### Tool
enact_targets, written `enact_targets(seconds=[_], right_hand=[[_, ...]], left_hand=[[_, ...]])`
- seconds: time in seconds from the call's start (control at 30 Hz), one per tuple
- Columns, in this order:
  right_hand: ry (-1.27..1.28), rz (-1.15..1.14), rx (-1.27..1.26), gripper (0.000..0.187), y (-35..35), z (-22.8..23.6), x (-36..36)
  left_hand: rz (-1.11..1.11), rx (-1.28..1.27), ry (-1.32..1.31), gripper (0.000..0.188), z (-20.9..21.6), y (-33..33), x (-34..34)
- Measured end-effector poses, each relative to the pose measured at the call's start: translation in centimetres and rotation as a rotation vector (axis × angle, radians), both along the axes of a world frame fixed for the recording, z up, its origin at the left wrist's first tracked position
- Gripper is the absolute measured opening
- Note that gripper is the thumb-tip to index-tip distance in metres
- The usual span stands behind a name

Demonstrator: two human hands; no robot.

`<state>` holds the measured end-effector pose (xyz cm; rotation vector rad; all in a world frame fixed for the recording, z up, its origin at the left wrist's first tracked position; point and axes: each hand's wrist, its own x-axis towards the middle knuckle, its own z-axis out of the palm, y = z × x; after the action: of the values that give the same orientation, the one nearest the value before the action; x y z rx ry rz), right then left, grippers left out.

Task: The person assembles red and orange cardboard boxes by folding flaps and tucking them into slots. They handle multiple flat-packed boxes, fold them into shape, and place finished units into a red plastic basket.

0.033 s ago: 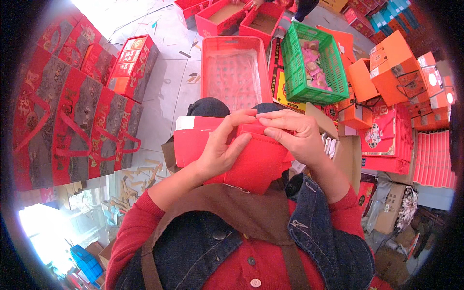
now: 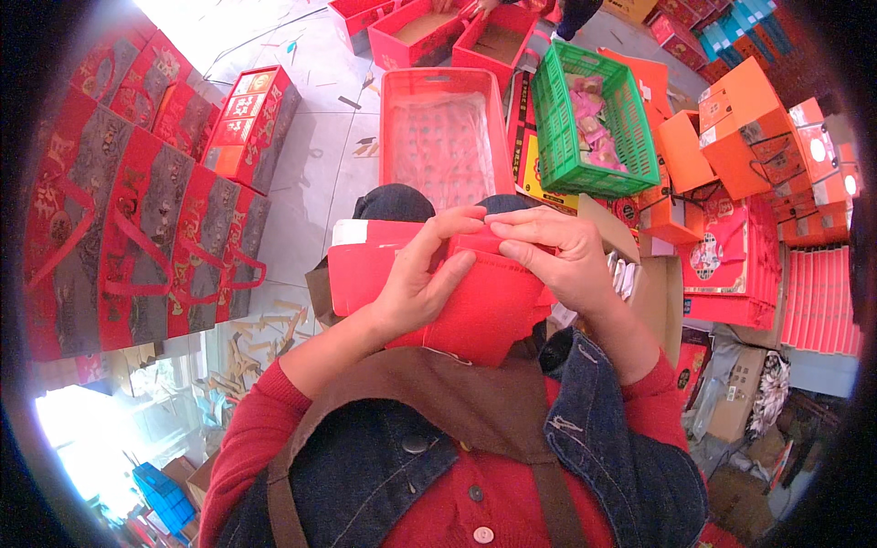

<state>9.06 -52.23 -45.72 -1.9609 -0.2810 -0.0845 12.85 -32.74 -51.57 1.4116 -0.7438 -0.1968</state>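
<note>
Over my lap I hold a bright red folded card piece (image 2: 489, 306) that looks like a small carton, its top edge between both hands. My left hand (image 2: 416, 279) grips its left side, thumb on the near face and fingers curled over the top. My right hand (image 2: 562, 256) grips the right side, fingers bent over the upper edge and thumb pressed below them. The fingertips of both hands nearly meet. Beneath and left of my left hand lie more red card sheets (image 2: 356, 283), one with a white end. The underside of the held piece is hidden.
Ahead of my knees stands a red plastic crate (image 2: 390, 119) with a clear liner. Right of it, a green crate (image 2: 598, 178) holds pink packets. Red gift bags (image 2: 137, 219) line the left; orange boxes (image 2: 744, 105) pile up at right. Another person's hands reach into red boxes (image 2: 493, 50) at the top.
My hands and the red card piece keep almost the same position. At the top, another person's hand has come further into view over a red box.
</note>
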Motion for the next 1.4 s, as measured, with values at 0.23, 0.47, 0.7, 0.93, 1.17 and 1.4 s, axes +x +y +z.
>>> enact_targets(seconds=[0.23,0.47,0.7,0.93,1.17,1.4], right_hand=[[-0.100,-0.164,0.183,0.023,0.3,-2.0,-2.5],[-0.218,-0.060,0.002,0.027,-0.9,-3.4,-2.9],[-0.326,-0.069,0.186,0.016,-0.6,-4.0,-2.6],[-0.222,0.043,0.227,0.014,-1.2,-3.9,-2.3],[-0.088,-0.051,0.241,0.019,0.5,-4.7,-2.8],[-0.238,-0.041,0.004,0.024,0.8,-5.1,-2.2]], left_hand=[[-0.013,-0.034,0.043,0.021,0.4,0.4,-0.1],[0.009,-0.011,0.001,0.017,0.2,0.6,-0.4],[0.009,-0.048,-0.010,0.014,0.0,0.5,-0.5],[-0.019,-0.012,0.069,0.019,0.9,0.7,-0.7],[-0.008,0.091,-0.020,0.029,0.0,0.9,-0.6],[0.014,0.034,0.050,0.022,-0.6,0.6,-0.7]])
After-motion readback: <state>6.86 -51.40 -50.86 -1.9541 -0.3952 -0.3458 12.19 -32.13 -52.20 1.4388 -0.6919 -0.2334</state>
